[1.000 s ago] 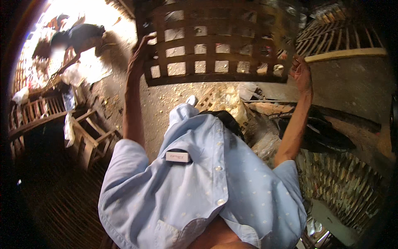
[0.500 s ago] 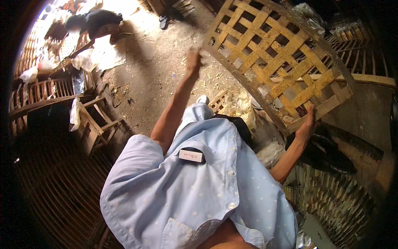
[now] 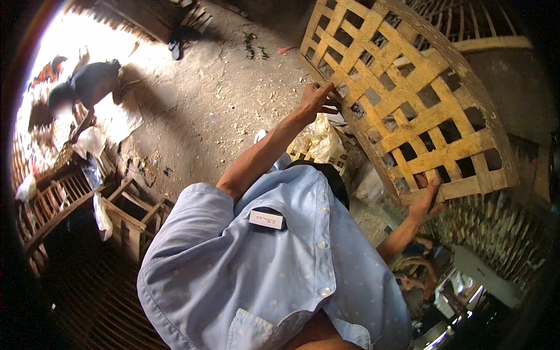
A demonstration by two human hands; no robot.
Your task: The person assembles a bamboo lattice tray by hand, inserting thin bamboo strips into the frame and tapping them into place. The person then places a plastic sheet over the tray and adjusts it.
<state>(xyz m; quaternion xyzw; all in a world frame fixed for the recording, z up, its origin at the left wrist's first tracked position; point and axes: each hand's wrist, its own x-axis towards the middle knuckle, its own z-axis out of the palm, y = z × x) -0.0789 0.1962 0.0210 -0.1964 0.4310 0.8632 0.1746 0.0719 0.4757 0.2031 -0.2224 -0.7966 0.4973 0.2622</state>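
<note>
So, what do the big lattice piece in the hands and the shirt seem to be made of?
The lattice basket looks like flat bamboo or wood strips, pale yellow and unpainted, woven over and under with square gaps; which of the two I cannot tell. The left hand and the right hand grip its edge. The shirt seems thin woven cloth, light blue, matte, with creases and buttons.

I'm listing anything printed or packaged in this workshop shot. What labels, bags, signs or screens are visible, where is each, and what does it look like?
Label: small white rectangle on the light blue shirt's chest.
Plastic bag: crumpled, pale yellowish-white, on the ground below the left hand.
Plastic bags: whitish, crumpled, by the wooden frames at the left.
No signs or screens visible.
</note>
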